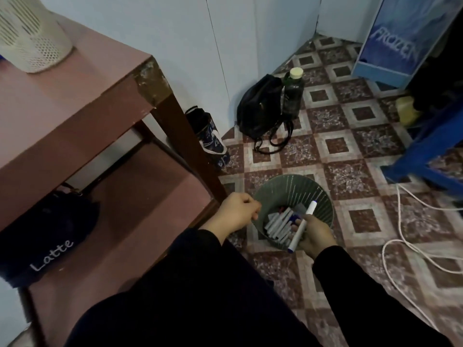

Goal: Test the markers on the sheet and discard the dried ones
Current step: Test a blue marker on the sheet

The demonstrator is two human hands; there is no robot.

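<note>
Head view | right hand (316,237) fingers clamped round marker (308,211), held over bin (325,196) | bin stood beside table (75,116), more markers (278,225) inside | left hand (236,212) fingers curled together, nothing seen in them, at bin's rim

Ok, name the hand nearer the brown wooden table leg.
Left. The left hand is just beside the table leg; the right hand, gripping a white marker, is farther off over the green bin.
</note>
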